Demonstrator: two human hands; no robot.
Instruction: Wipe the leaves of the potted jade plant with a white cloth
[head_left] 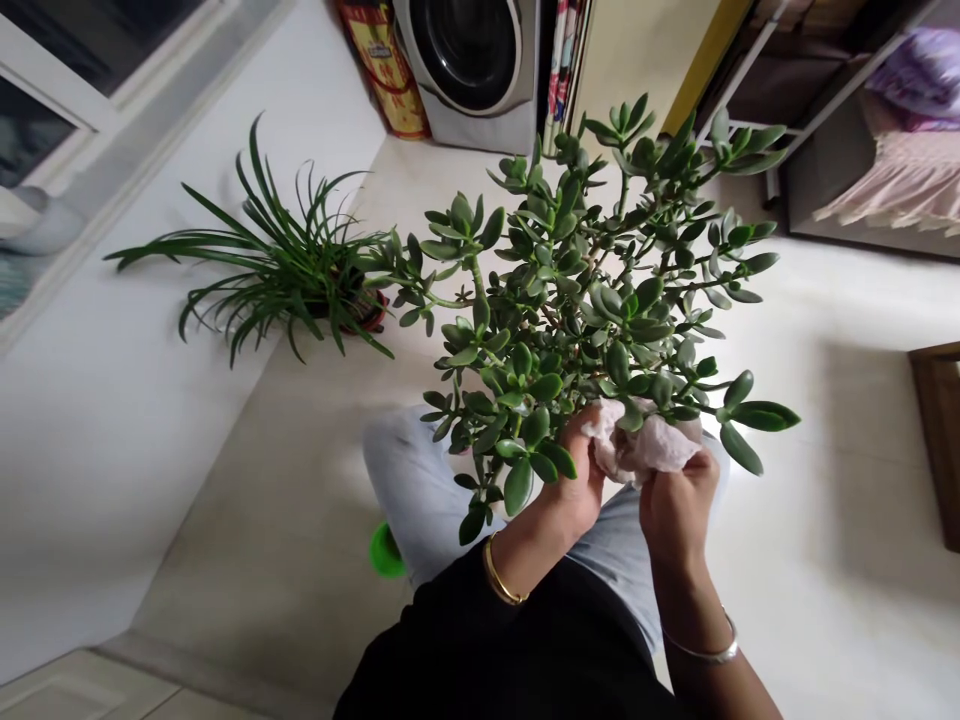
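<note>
A large jade plant [555, 300] with thick green leaves fills the middle of the view, between my knees. At its near right side, my left hand [583, 475] is closed on a crumpled pale cloth [660, 445], its fingertips partly hidden by the cloth and leaves. Just to the right, my right hand [681, 495] grips the other end of the same cloth in a closed fist. The cloth touches the lower leaves. The plant's pot and the base of its stems are hidden under the foliage.
A long-leaved potted plant [300, 260] stands by the white wall on the left. A green container [386, 550] sits beside my left leg. A washing machine [480, 80] is at the back, and a wooden piece of furniture [937, 440] at the right edge.
</note>
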